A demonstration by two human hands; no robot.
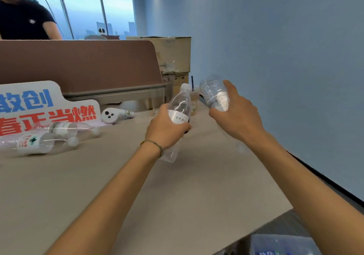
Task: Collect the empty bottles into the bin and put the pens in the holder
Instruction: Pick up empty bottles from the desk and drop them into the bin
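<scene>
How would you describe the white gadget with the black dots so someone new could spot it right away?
Start at the big white sign with blue and red characters at the desk's left. Just off its right end, below the brown partition, lies the white gadget on its side. Unlike the two clear bottles lying nearby, it is opaque, with a round head bearing three black dots.

A grey desk ran along a pale blue wall. A brown partition stood at its far side, and a person in a dark shirt was behind it, before a window. A white sign with blue and red characters leaned by the partition, with a white controller just beside it. Cardboard boxes were stacked at the far end, and a drink cup with a dark straw stood near them.
</scene>
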